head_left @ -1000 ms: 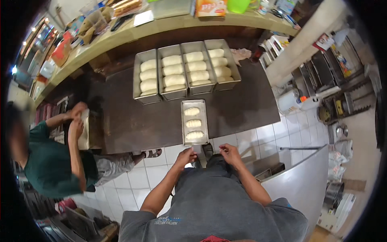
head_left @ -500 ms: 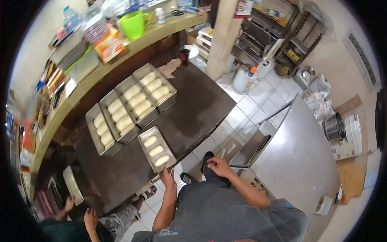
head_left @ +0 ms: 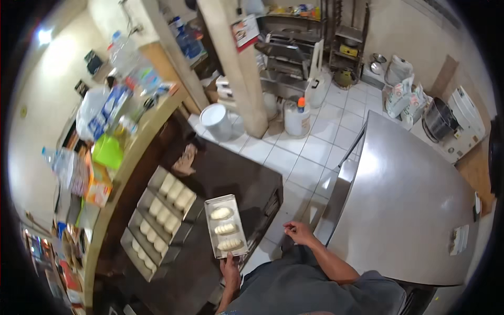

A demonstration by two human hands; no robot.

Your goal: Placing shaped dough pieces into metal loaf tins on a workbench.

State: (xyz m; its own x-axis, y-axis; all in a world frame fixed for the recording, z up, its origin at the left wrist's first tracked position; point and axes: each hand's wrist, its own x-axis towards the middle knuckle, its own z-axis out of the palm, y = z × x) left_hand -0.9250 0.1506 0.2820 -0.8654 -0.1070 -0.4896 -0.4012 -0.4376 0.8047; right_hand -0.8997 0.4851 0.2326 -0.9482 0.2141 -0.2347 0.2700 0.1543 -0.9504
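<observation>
My left hand (head_left: 230, 271) grips the near end of a shallow metal baking tray (head_left: 241, 251). The fingers reach under its end and the thumb rests at the rim. Three pieces of pale shaped dough, the middle one (head_left: 226, 229) among them, lie crosswise in the tray, apart from each other. The tray is above the dark work table (head_left: 223, 168), near its right edge. My right hand (head_left: 298, 233) hovers in front of my body, left of the steel-topped counter, with loosely curled fingers slightly apart. Nothing shows in it.
Several deep loaf tins (head_left: 181, 216) with dough rolls stand side by side on the table's left. Behind them runs a cluttered ledge (head_left: 152, 118). A metal-topped counter (head_left: 404, 210) stands at right. A pillar (head_left: 231, 68), white bucket (head_left: 216, 123) and jug (head_left: 297, 119) stand on the tiled floor ahead.
The view has swung to the right. The baking tray, earlier on the table with my left hand at its corner, is now lifted in that hand. The other person has left the view.
</observation>
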